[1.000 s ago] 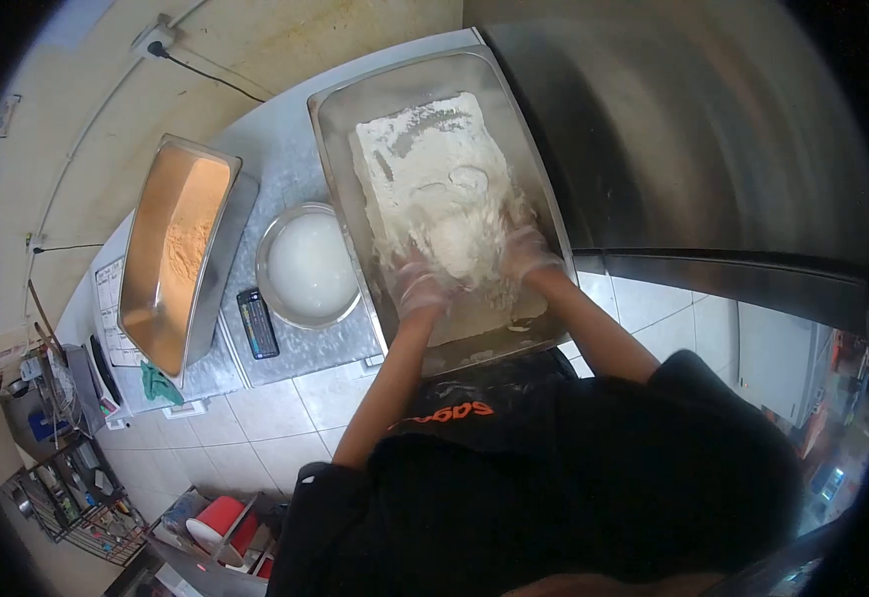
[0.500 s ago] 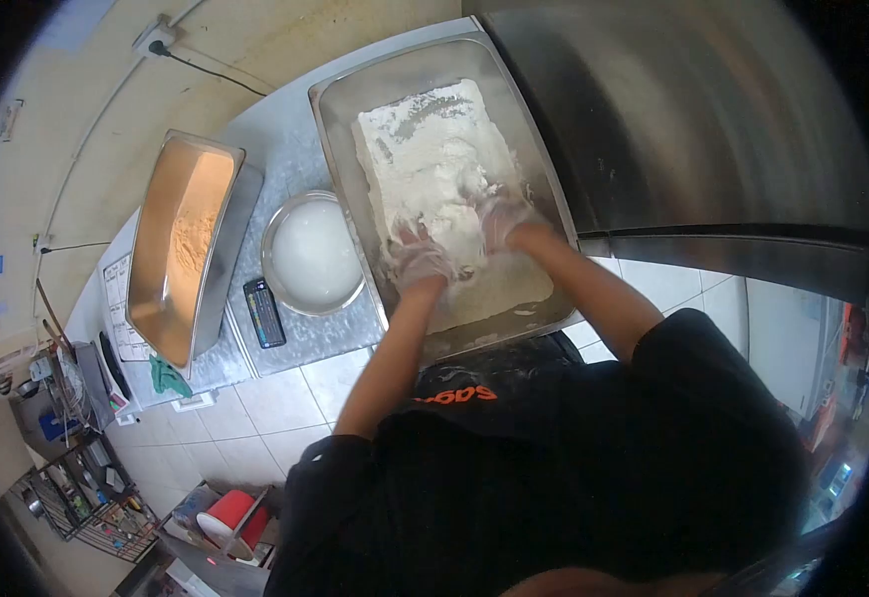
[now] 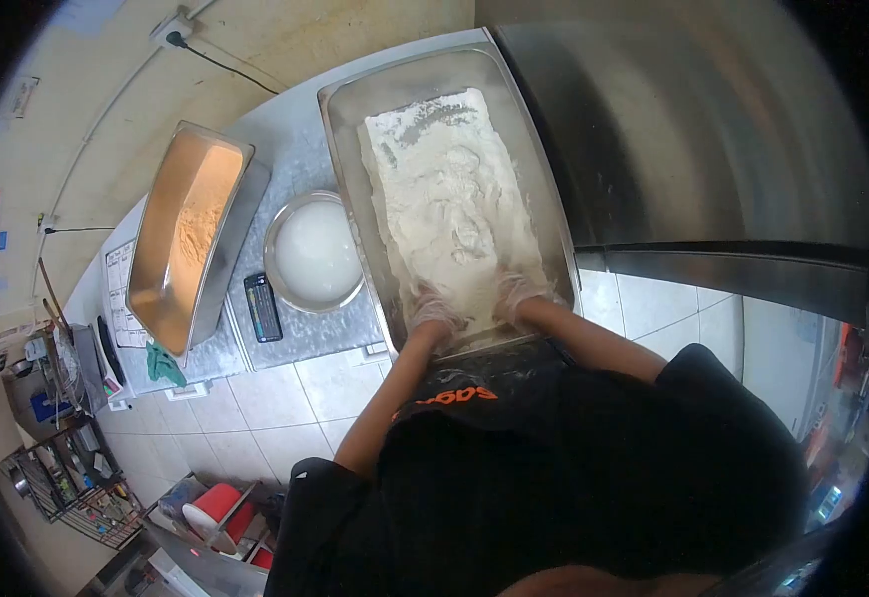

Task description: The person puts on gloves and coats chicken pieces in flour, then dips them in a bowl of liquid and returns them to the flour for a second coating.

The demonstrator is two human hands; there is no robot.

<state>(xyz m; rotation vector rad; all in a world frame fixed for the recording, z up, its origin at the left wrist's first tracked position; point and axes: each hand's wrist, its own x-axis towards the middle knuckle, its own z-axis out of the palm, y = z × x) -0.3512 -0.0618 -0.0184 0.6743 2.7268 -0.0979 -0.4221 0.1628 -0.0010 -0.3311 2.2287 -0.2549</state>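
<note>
A deep rectangular steel pan [image 3: 539, 159] holds a broad bed of white flour [image 3: 444, 179], heaped and lumpy along the middle. Both my hands wear thin clear plastic gloves and are down in the flour at the pan's near end. My left hand [image 3: 436, 310] is by the near left side, fingers stretched forward and apart, their tips partly sunk in flour. Across from it, my right hand [image 3: 522, 297] sits near the right wall, fingers extended and partly covered by flour. Neither hand holds an object that I can see.
Left of the pan stands a round steel bowl [image 3: 317, 251] of white contents. Beyond it is a long steel container [image 3: 245, 204] with orange powder. A dark phone-like device [image 3: 263, 307] and a green cloth [image 3: 164, 366] lie on the metal table. A steel cabinet [image 3: 693, 129] borders the right.
Both hands have drawn back toward my body, from the middle of the flour to the pan's near end. Flour there is now pushed up, and the middle ridge is uncovered.
</note>
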